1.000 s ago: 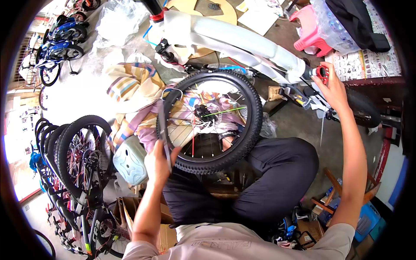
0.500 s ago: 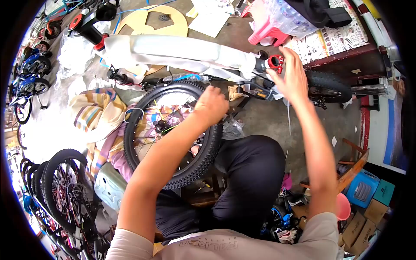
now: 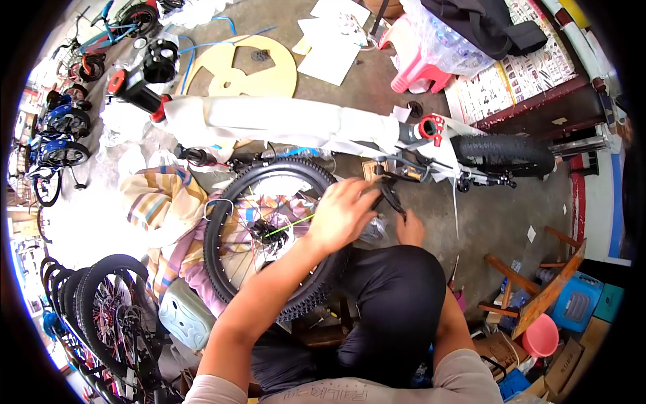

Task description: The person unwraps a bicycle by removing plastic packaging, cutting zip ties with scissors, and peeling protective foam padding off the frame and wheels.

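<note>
My left hand (image 3: 343, 214) hovers over the right side of a loose bicycle wheel (image 3: 214, 236), its fingers loosely bent and apart beside a dark part (image 3: 390, 195). My right hand (image 3: 410, 230) is closed around the lower end of that part, below the crank area; its exact shape is unclear. The wheel lies by my legs, with a green spoke showing. Beyond it, a bicycle frame wrapped in white (image 3: 269, 120) lies across the view, with a red seat clamp (image 3: 431, 128) at its right end.
A striped cloth (image 3: 158, 202) and a pale seat (image 3: 185, 315) are left of the wheel, near several bicycles (image 3: 101, 306). A pink stool (image 3: 410, 57) and newspaper-covered table (image 3: 498, 91) stand at upper right. A wooden stool (image 3: 538, 299) and pink basin (image 3: 540, 335) are at right.
My right hand has left the red clamp and come down to the dark part. My left hand went from the wheel's near left edge to its right side. The view has shifted.
</note>
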The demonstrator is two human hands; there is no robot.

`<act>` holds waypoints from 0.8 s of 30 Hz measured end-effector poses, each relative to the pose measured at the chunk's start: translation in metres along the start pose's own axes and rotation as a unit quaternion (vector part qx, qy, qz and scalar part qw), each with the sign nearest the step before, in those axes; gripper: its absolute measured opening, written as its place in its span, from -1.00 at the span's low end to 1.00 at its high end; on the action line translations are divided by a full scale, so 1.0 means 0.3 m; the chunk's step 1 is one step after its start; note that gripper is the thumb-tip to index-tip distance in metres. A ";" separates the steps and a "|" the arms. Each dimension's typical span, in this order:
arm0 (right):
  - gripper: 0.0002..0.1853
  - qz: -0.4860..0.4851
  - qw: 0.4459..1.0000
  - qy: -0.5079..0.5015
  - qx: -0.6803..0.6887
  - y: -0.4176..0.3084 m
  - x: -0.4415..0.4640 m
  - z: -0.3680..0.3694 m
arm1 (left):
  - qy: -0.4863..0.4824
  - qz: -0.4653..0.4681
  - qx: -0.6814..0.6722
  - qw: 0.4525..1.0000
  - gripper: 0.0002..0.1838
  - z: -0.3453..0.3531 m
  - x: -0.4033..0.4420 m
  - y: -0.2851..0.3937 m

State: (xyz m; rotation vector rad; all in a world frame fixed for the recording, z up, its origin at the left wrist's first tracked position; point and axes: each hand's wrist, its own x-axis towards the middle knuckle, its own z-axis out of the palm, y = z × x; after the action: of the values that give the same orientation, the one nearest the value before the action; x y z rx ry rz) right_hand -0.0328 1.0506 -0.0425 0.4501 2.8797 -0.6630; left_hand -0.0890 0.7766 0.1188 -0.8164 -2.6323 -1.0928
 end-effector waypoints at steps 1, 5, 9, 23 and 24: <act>-0.63 -0.007 1.000 -0.001 0.007 0.025 -0.005 0.028 | 0.027 -0.053 0.006 0.998 -0.51 -0.039 -0.073 0.006; -0.59 0.126 0.992 0.013 -0.020 0.149 -0.005 0.130 | 0.032 -0.245 0.039 0.968 -0.44 -0.241 -0.433 0.057; -0.47 0.177 0.975 -0.136 0.003 0.360 0.033 0.211 | -0.056 -0.278 0.089 0.955 0.07 -0.361 -0.724 0.169; -0.81 -0.306 0.919 0.102 0.227 -0.370 0.074 -0.428 | -0.290 -0.220 -0.023 0.931 -0.07 -0.385 -0.783 0.111; -0.83 -0.390 0.892 0.163 0.163 -0.505 0.053 -0.554 | -0.301 -0.215 -0.012 0.929 -0.07 -0.445 -0.750 0.097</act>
State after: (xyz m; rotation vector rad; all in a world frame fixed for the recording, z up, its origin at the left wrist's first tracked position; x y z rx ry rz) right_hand -0.1099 0.9991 0.1630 -0.6945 3.2220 -1.2995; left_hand 0.1086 0.6058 0.1511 -0.6747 -3.4473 -1.0989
